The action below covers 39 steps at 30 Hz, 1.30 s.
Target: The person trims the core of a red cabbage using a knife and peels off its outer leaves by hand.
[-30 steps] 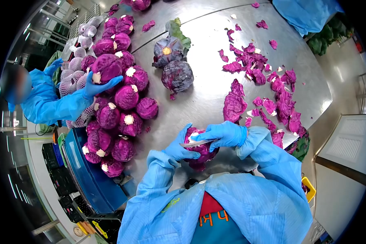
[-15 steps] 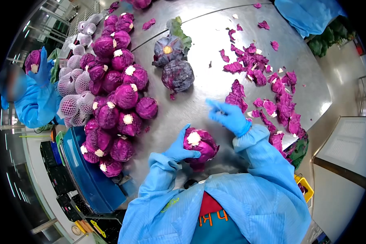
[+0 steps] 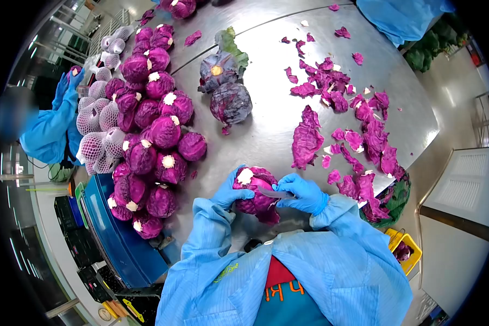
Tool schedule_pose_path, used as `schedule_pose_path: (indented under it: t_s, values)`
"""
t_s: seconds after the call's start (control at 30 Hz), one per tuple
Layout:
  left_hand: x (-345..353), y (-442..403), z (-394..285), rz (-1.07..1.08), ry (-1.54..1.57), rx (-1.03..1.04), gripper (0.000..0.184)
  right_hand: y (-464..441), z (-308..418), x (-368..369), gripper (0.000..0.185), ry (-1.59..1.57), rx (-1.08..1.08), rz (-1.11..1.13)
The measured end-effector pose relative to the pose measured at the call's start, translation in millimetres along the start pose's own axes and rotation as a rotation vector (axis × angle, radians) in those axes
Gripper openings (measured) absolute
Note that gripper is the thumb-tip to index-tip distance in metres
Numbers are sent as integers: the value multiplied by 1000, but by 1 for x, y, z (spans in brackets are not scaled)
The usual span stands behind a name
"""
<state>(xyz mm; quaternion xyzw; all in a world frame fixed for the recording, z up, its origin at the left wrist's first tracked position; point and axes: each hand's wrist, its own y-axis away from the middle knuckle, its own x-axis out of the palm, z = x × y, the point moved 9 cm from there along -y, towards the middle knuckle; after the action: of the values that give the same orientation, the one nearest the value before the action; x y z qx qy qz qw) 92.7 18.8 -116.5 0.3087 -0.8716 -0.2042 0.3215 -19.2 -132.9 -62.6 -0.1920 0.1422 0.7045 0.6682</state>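
My left hand (image 3: 229, 191), in a blue glove, grips a red cabbage (image 3: 255, 201) from its left side. The cabbage's pale cut stem faces up, and a leaf hangs loose at its lower right. A knife (image 3: 276, 193) is in my right hand (image 3: 303, 195), its blade lying against the cabbage's right side. Further up the table sit two darker, duller cabbages (image 3: 231, 103), one with a green outer leaf. A large peeled purple leaf (image 3: 307, 140) lies above my right hand.
Trimmed red cabbages (image 3: 165, 132) are piled on the left, beside white foam nets (image 3: 95, 115). Leaf scraps (image 3: 375, 133) cover the table's right side. A co-worker's sleeve (image 3: 51, 133) shows at far left. A yellow basket (image 3: 413, 252) stands lower right.
My right hand has come down and left to the cabbage with the knife. A large leaf now lies on the table where my right hand was near. The co-worker's hands have moved.
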Motion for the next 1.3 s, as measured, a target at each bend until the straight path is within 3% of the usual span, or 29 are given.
schedule_pose_path:
  t_s: [0.23, 0.37, 0.47, 0.57, 0.63, 0.7, 0.77, 0.87, 0.9, 0.97, 1.0, 1.03, 1.1, 1.2, 1.27, 1.3]
  values:
    - [-5, 4, 2, -33, 26, 29, 88, 2, -10, 1, 32, -138, -19, -53]
    - [2, 4, -1, 63, 188, 39, 82, 14, -11, -11, 22, -254, 4, -145]
    - [-13, 8, 20, -5, 384, 35, 78, 30, -41, -17, 21, -196, 133, -220]
    - [-11, 13, 36, -46, 725, 71, 78, 36, -46, -52, 21, -98, 105, -340]
    - [-2, 14, 29, -9, 846, 166, 79, 43, -63, -77, 22, 399, 270, -289]
    - [5, 14, 22, 74, 1016, 204, 80, 67, -114, -104, 36, 313, 339, -452]
    - [-3, 17, 12, 16, 866, 294, 81, 63, -87, -133, 45, 448, 337, -552]
    - [-11, 25, -2, -35, 816, 352, 80, 44, -42, -137, 49, 309, 246, -786]
    - [-12, 26, -5, -55, 811, 373, 80, 42, -56, -115, 44, -57, 283, -826]
    - [-15, 27, -8, -69, 800, 397, 80, 18, -53, -50, 39, -837, 539, -674]
    - [-18, 25, -7, -63, 795, 402, 79, 6, -68, -9, 44, -967, 536, -521]
    - [-19, 24, -7, -55, 789, 408, 79, -9, -56, 15, 49, -1001, 577, -372]
    - [-15, 27, -13, -147, 722, 426, 80, -27, -78, 37, 55, -1024, 489, -410]
    - [-24, 16, 10, -227, 626, 383, 81, -26, -117, 10, 55, -1211, 478, -661]
    - [-15, 5, 20, -189, 524, 296, 83, -14, -126, -22, 56, -1120, 432, -776]
    - [-42, -11, 49, -256, 383, 294, 96, -4, -128, -37, 55, -1099, 408, -832]
